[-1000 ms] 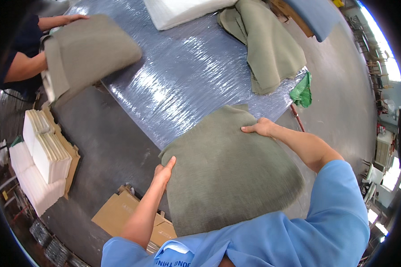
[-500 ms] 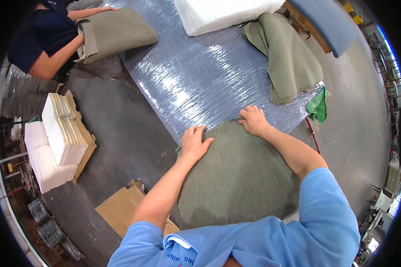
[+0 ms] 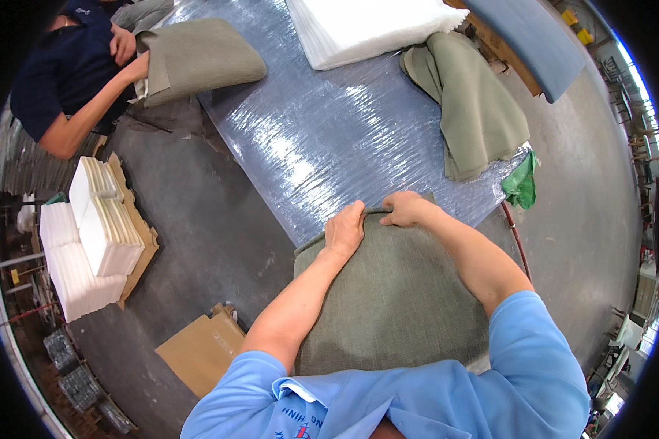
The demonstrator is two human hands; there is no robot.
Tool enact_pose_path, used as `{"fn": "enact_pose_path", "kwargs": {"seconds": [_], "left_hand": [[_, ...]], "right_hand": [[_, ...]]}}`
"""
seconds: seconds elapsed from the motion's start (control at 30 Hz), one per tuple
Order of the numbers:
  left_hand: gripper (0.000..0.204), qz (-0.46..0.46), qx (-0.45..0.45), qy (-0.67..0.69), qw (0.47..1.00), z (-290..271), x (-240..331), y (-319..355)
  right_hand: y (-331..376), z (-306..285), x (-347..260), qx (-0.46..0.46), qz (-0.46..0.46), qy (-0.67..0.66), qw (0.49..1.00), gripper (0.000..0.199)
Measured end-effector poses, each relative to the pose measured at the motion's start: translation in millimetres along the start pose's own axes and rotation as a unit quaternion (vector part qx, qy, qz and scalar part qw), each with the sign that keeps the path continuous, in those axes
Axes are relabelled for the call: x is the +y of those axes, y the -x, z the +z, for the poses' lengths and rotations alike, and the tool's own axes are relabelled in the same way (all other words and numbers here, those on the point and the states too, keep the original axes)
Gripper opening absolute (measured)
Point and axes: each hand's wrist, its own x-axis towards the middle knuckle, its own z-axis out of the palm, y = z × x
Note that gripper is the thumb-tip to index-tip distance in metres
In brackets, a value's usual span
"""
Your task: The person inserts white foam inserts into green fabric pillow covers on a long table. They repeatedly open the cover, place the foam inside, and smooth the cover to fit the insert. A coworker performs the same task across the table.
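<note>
A grey-green fabric cushion (image 3: 392, 293) leans between my body and the near end of the table, its far edge resting at the table's edge. Along that far edge, my left hand (image 3: 344, 229) is closed on the rim of the cover, fingers curled over it. Close beside it on the right, my right hand (image 3: 408, 209) pinches the same rim. A narrow fold of cloth shows between the two hands. What lies inside the cover is hidden.
The table (image 3: 329, 132) is wrapped in shiny plastic film. On it lie folded green cloth (image 3: 479, 110) and a white padding stack (image 3: 373, 29). A co-worker (image 3: 73, 73) at far left holds a similar cushion (image 3: 205, 62). White foam blocks (image 3: 106, 227) and cardboard (image 3: 201, 347) stand left.
My hands have come closer together and now grip the cushion's far edge, which is pulled up into a fold. The co-worker's far hand has left the other cushion's top and drawn back toward their body.
</note>
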Motion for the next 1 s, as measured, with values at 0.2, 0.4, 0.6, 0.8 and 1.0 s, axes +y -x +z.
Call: {"fn": "enact_pose_path", "kwargs": {"seconds": [0.2,0.4,0.6,0.8,1.0], "left_hand": [[0.035,-0.127,-0.243,-0.03,0.961,-43.5,-2.5,-2.4],[0.033,-0.12,-0.074,-0.106,0.984,-16.8,-36.5,11.2],[0.032,-0.092,-0.02,-0.094,0.991,-1.6,-43.1,0.3],[0.033,-0.105,-0.038,-0.117,0.987,3.3,-40.6,-6.5],[0.032,-0.102,-0.025,-0.158,0.982,-1.0,-52.6,-4.5]], "right_hand": [[-13.6,5.1,-25.9,-0.098,0.266,-0.431,0.857,0.024],[-12.6,18.9,-65.0,0.086,0.259,-0.439,0.856,0.022],[-29.7,60.0,-49.4,0.298,0.162,-0.289,0.895,0.021],[-42.3,69.5,-34.5,0.335,0.148,-0.258,0.894,0.024],[-22.7,-12.4,-27.8,-0.029,0.204,-0.285,0.936,0.031]]}}
